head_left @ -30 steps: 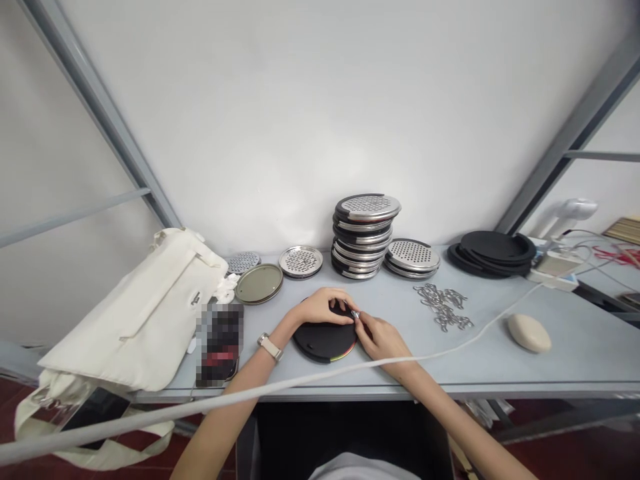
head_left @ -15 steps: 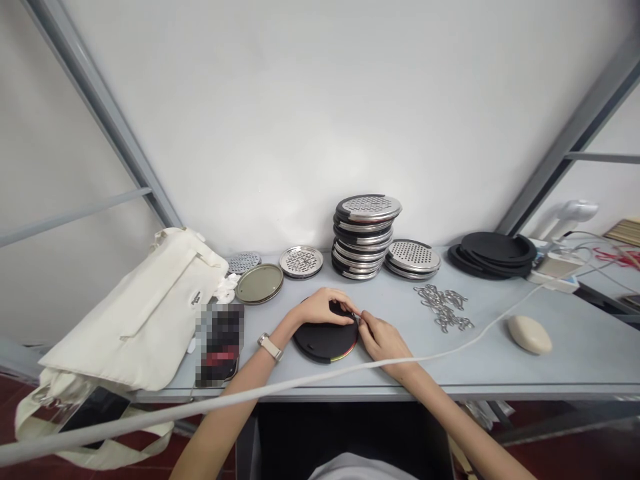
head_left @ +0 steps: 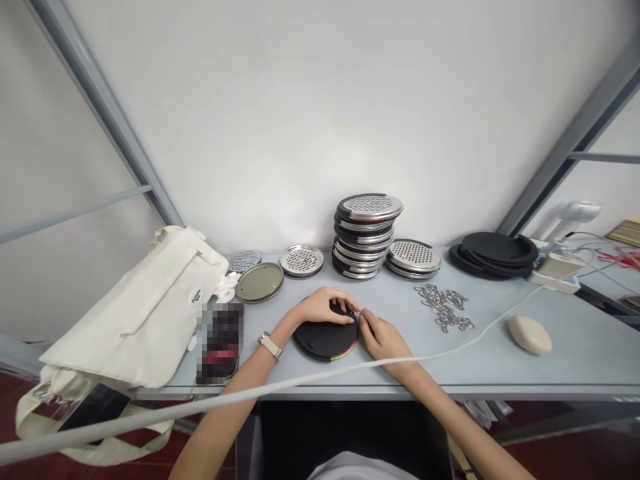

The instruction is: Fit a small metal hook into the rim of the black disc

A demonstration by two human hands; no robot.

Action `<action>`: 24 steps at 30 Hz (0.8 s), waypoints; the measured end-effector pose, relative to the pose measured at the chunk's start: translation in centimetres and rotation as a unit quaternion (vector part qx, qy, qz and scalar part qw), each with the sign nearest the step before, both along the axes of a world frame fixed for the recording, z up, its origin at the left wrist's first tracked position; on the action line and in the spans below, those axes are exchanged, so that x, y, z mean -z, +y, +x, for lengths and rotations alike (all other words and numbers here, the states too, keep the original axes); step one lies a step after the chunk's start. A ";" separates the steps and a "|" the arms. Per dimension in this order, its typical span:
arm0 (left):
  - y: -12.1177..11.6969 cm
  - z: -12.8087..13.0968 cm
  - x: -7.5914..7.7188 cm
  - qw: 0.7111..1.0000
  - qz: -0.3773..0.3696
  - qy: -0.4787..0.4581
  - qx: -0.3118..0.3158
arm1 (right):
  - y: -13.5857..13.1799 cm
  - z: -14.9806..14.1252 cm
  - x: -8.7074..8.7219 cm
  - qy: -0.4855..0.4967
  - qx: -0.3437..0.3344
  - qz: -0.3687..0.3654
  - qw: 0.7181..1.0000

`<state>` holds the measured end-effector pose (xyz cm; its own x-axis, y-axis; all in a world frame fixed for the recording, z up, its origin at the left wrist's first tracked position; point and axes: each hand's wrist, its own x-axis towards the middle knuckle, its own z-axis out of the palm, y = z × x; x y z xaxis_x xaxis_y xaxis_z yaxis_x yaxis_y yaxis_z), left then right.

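A black round disc with a red and yellow stripe along its right rim lies flat on the table in front of me. My left hand arches over its far part, thumb and fingers curved round and holding it near the right edge. At that same edge my right hand pinches a small shiny metal piece, mostly hidden by the fingertips; it looks like a metal clip. Right of my hands lies a loose heap of metal clips.
Behind stand a tall stack of perforated metal graters and a lower stack. Black discs are piled at right, near a beige mouse-shaped object. A white cable crosses the foreground. A cream bag lies left.
Both hands stay at the disc's right edge. My right fingers have shifted slightly round the small metal piece, which shows less than a second ago.
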<state>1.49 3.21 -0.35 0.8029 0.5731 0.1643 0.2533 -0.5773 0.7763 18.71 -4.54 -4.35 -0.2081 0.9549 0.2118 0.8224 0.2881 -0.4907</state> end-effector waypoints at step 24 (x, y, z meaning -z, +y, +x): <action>0.3 -0.2 0.4 0.999 -0.020 -0.029 0.028 | -0.1 -0.1 -0.2 0.092 0.003 -0.014 0.996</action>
